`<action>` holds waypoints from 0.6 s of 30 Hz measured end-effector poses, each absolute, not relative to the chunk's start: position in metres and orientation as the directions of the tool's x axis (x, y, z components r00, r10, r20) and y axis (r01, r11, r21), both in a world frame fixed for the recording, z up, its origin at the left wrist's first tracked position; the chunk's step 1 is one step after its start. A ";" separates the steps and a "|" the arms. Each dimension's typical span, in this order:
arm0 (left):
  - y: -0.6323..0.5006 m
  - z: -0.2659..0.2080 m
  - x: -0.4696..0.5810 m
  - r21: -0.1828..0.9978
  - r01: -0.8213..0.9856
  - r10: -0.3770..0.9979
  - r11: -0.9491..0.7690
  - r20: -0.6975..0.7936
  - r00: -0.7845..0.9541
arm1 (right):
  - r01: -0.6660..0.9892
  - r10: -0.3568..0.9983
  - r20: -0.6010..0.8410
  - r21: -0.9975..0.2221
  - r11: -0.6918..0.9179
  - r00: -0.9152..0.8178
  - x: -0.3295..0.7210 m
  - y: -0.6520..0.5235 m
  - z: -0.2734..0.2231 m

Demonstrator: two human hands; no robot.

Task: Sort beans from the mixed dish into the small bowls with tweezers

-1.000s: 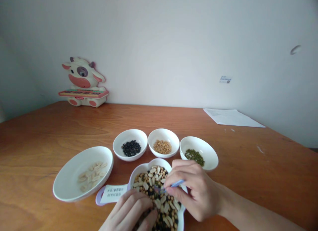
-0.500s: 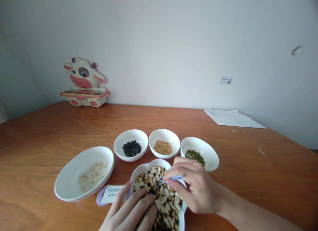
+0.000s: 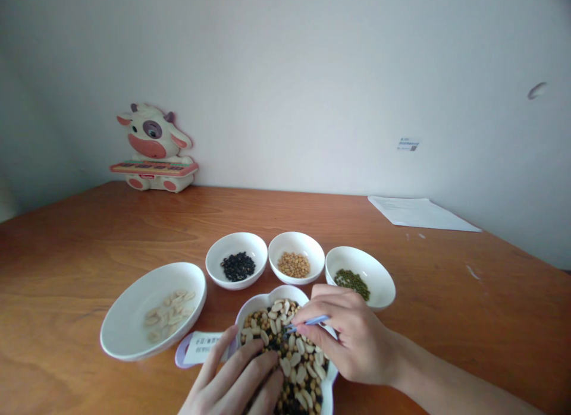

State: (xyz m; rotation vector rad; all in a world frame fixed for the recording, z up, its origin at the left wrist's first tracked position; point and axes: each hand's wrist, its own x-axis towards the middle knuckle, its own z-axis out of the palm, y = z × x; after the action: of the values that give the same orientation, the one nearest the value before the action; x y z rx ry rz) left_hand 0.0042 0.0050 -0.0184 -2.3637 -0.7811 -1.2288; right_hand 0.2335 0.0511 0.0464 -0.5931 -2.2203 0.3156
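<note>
A white scalloped dish (image 3: 329, 384) with a pale purple handle (image 3: 181, 354) holds a mix of peanuts, black beans, yellow beans and small green beans. My left hand (image 3: 241, 373) lies over the dish's left side, fingers bent and a little apart, with some fingertips down at the beans; its thumb is hidden. Between thumb and fingers, my right hand (image 3: 345, 335) pinches blue-purple tweezers (image 3: 314, 321), their tips down among the beans near the dish's middle. Whether the tips grip a bean is too small to tell. A printed label (image 3: 206, 348) sits on the handle.
Behind the dish stand white bowls of black beans (image 3: 238, 266), yellow beans (image 3: 293, 264) and green beans (image 3: 352, 284). To the left is a larger bowl (image 3: 120, 320) with peanuts. A toy cow keyboard (image 3: 154, 150) and papers (image 3: 422, 214) lie toward the wall.
The view has shifted slightly, so everything sits a few pixels further right. Both hands stay nearly in place, and the tweezers remain among the beans.
</note>
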 end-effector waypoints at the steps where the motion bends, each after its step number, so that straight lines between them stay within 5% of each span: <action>1: 0.005 -0.014 0.002 -0.074 0.620 0.305 -0.781 0.821 0.483 | 0.311 0.509 0.642 -0.404 0.860 -0.574 0.234 0.051 0.047; 6: 0.004 -0.001 -0.006 -0.202 0.570 0.314 -0.797 0.667 0.676 | 0.282 0.499 0.654 -0.414 0.865 -0.569 0.234 0.050 0.047; 12: 0.004 -0.023 0.004 -0.051 0.630 0.310 -0.775 0.838 0.450 | 0.260 0.469 0.710 -0.390 0.883 -0.526 0.235 0.048 0.056; 18: 0.002 0.006 -0.012 -0.208 0.561 0.323 -0.802 0.639 0.698 | 0.476 0.430 0.842 -0.246 0.844 -0.326 0.262 0.056 0.081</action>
State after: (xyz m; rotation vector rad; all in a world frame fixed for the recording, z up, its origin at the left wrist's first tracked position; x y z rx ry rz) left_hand -0.0118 0.0025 0.0063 -2.5193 -0.6867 -0.8426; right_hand 0.2621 0.0564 0.0814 -0.6704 -1.9605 -0.0552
